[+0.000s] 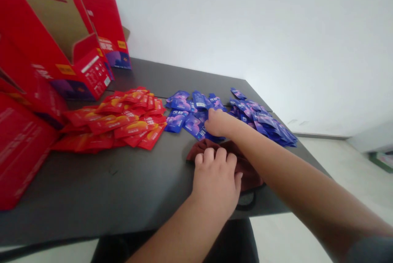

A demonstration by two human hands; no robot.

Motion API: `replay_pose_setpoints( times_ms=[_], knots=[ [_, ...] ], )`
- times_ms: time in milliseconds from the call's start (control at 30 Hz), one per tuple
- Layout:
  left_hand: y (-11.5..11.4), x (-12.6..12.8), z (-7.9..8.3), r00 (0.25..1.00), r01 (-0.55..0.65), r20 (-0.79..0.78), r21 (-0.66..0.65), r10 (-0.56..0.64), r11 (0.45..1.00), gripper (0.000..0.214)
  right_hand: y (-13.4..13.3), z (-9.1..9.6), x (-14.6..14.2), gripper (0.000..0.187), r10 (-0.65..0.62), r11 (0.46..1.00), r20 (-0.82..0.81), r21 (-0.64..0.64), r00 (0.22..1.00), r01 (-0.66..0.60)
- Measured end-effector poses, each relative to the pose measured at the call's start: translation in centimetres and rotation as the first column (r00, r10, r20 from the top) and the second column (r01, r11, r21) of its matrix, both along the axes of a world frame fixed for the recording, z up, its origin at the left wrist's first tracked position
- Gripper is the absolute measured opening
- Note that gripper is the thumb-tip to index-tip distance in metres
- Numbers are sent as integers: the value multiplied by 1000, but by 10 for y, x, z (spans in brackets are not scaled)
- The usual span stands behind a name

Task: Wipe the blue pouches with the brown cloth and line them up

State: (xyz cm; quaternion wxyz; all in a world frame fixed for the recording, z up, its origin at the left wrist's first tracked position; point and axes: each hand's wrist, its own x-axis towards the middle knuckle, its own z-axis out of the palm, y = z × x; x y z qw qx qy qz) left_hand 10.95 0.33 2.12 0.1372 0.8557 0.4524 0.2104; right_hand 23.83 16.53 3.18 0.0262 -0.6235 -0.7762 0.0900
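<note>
Head view, from your left: opened red cartons point(37, 62) stand and lie at the far-left end of the dark table point(107, 189). A loose heap of red sachets point(119, 119) spreads well to the left of your fingers. Nothing stands between either hand and what it touches.

Your left hand point(216, 183) sits on a dark red cloth point(199, 147) near the table's front edge. Its fingers are curled closed with the knuckles up. The fingertips are hidden, so you cannot tell whether they pinch the fabric. The cloth is crumpled and shows beyond the knuckles and to their right.

Just past the cloth, your right hand point(218, 123) rests on the blue sachets point(184, 115). Its fingers are bent down onto them, and whether they grip one cannot be told. These sachets are flat, glossy blue-purple packets that overlap under and to the left of those fingers. A second blue heap point(267, 121) lies to their right.
</note>
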Motion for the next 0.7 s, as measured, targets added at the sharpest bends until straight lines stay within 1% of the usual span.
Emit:
replay_pose_setpoints(
  times_ms=[67, 100, 233, 367, 400, 500, 533, 633, 700],
  knots=[
    [0, 0, 0, 1000, 3, 11, -5, -3, 1000, 19, -5, -1, -11, 54, -114, 993, 39, 26, 993, 113],
    [0, -1, 0, 1000, 5, 17, -7, -5, 1000, 19, -7, -2, -16, 54, -152, 988, 51, 43, 987, 150],
    [1, -2, 0, 999, 11, 34, -9, -10, 1000, 18, -8, 0, -27, 52, -167, 983, 58, 87, 984, 161],
    [0, -4, 0, 999, 7, 52, 2, -7, 1000, 19, 4, 5, -18, 52, -187, 976, 36, 117, 982, 182],
    [0, -4, -1, 998, 3, 57, 6, -3, 1000, 19, 8, 7, -14, 47, -190, 975, 30, 121, 981, 185],
    [-1, -3, -2, 997, -10, 80, 18, 9, 1000, 20, 14, 14, -6, 24, -165, 980, 9, 116, 986, 163],
    [-1, -3, -2, 996, -14, 91, 23, 12, 1000, 20, 12, 17, -5, 22, -154, 980, 1, 125, 988, 152],
    [-1, -7, 2, 990, -24, 141, 41, 18, 999, 23, -6, 27, -3, 25, -125, 969, -34, 212, 992, 129],
    [-1, -15, 8, 975, -52, 221, 106, 27, 993, 36, -31, 36, -3, 26, -81, 961, -56, 259, 995, 93]
  ],
)
